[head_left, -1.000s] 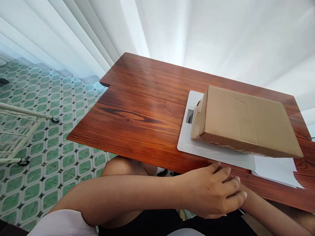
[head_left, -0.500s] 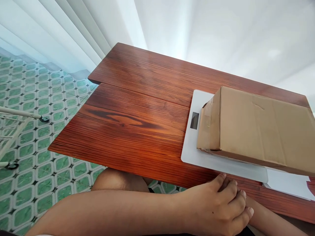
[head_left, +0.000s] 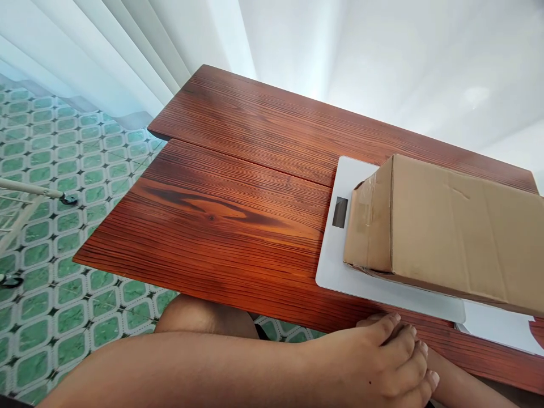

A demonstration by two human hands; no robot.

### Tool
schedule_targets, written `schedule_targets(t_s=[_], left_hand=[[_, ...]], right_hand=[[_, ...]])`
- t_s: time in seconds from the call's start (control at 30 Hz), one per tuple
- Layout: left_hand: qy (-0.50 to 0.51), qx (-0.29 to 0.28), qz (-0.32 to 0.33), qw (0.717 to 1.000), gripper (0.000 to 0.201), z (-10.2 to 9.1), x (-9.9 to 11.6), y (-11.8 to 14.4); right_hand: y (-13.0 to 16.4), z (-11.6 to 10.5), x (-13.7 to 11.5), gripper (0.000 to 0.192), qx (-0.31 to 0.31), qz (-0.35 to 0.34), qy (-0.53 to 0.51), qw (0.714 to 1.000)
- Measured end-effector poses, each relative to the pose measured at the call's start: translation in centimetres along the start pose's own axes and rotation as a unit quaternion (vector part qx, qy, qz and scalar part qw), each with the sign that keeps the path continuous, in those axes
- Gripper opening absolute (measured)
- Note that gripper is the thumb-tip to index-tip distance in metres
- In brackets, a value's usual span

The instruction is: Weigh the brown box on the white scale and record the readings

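wooden table point(head_left: 238, 187) — white scale point(head_left: 335, 266), paper point(head_left: 501, 328)

A room in a home, pressed into service as a small parcel-packing corner; a red-brown wood-grain bench point(head_left: 238, 187) stands against sheer white curtains point(head_left: 127, 45) lit from behind by daylight; the floor point(head_left: 55, 170) is laid with green and white patterned tiles, a domestic finish rather than a warehouse one; a white wheeled rack point(head_left: 29, 195) stands at the left edge; on the bench a flat white digital scale point(head_left: 335, 249) carries a taped cardboard box point(head_left: 450, 226), with white paper point(head_left: 501, 328) beside it.
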State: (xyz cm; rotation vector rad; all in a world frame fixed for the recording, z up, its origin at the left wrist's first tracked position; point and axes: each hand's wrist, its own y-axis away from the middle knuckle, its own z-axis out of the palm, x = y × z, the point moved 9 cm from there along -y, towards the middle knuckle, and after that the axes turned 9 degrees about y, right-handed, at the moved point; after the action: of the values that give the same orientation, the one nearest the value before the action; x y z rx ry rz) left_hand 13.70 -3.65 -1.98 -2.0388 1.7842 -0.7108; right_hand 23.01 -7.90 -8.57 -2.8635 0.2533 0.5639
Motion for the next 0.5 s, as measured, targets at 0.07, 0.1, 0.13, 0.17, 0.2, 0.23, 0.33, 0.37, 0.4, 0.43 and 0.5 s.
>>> schedule_targets(t_s=[0.07, 0.1, 0.13, 0.17, 0.2, 0.23, 0.33, 0.37, 0.4, 0.43, 0.5], left_hand=[[0.005, -0.002, -0.001, 1.0, 0.04, 0.1, 0.1, 0.0], [0.008, -0.003, -0.002, 1.0, 0.04, 0.1, 0.1, 0.0], [0.011, -0.005, -0.003, 1.0, 0.039, 0.2, 0.2, 0.0], [0.015, -0.008, -0.008, 1.0, 0.039, 0.3, 0.2, 0.0], [0.019, -0.01, -0.011, 1.0, 0.038, 0.3, 0.2, 0.0], [0.022, -0.01, -0.014, 1.0, 0.038, 0.3, 0.3, 0.0], [0.027, -0.002, -0.021, 0.999, 0.037, 0.1, 0.3, -0.1], [0.028, 0.003, -0.021, 0.999, 0.037, 0.0, 0.3, -0.1], [0.029, 0.006, -0.021, 0.999, 0.037, -0.1, 0.3, -0.1], [0.03, 0.007, -0.021, 0.999, 0.037, -0.1, 0.3, -0.1], [0.034, 0.003, -0.018, 0.999, 0.037, 0.0, 0.4, -0.2]], right_hand=[[-0.6, -0.1, -0.5, 0.046, -0.006, -0.006, 0.078, 0.997], [-0.9, -0.2, -0.9, 0.05, -0.005, -0.011, 0.115, 0.993], [-1.1, -0.4, -1.3, 0.053, 0.003, -0.022, 0.126, 0.992], [-1.4, -0.6, -1.7, 0.054, 0.009, -0.034, 0.124, 0.992], [-1.6, -0.7, -2.0, 0.052, 0.01, -0.046, 0.117, 0.992], [-1.9, -0.7, -2.1, 0.048, 0.003, -0.052, 0.111, 0.992], [-2.6, -0.5, -1.5, 0.032, -0.025, -0.036, 0.117, 0.992], [-2.8, -0.5, -1.2, 0.029, -0.026, -0.028, 0.121, 0.992], [-3.0, -0.6, -1.0, 0.027, -0.022, -0.024, 0.121, 0.992], [-3.2, -0.5, -0.9, 0.028, -0.017, -0.026, 0.115, 0.993], [-3.3, -0.4, -1.0, 0.03, -0.009, -0.039, 0.093, 0.995]])
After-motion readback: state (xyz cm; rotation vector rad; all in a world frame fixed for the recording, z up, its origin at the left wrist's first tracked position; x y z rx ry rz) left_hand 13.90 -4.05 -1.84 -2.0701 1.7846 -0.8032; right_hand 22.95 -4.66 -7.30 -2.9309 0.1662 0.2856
